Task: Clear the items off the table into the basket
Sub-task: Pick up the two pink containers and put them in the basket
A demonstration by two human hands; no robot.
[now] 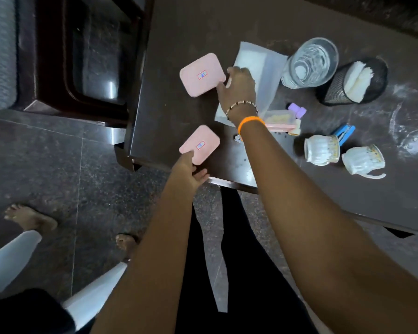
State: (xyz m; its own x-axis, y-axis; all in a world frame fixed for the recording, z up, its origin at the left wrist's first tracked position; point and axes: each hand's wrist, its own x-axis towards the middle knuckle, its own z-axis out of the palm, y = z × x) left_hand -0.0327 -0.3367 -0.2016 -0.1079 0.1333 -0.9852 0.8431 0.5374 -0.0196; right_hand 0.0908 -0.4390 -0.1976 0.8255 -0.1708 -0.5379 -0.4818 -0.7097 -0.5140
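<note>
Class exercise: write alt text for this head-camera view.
Each hand holds a pink lidded box at a dark table's corner: left hand, near box; right hand, far box. Two mugs, stacked glass bowls stand right.

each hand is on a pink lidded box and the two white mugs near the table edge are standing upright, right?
Not quite. In the head view both white mugs lie tipped on their sides. The left hand and right hand are each on a pink lidded box.

Surface: dark wooden table (pixel 179 39)
Left side: two pink lidded boxes (pixel 202 74) (pixel 200 144)
Middle: translucent white bag (pixel 258 68)
Right side: glass jug (pixel 310 62), mesh holder (pixel 333 90), two ribbed mugs (pixel 321 149) (pixel 362 159), blue clip (pixel 345 133)
</note>
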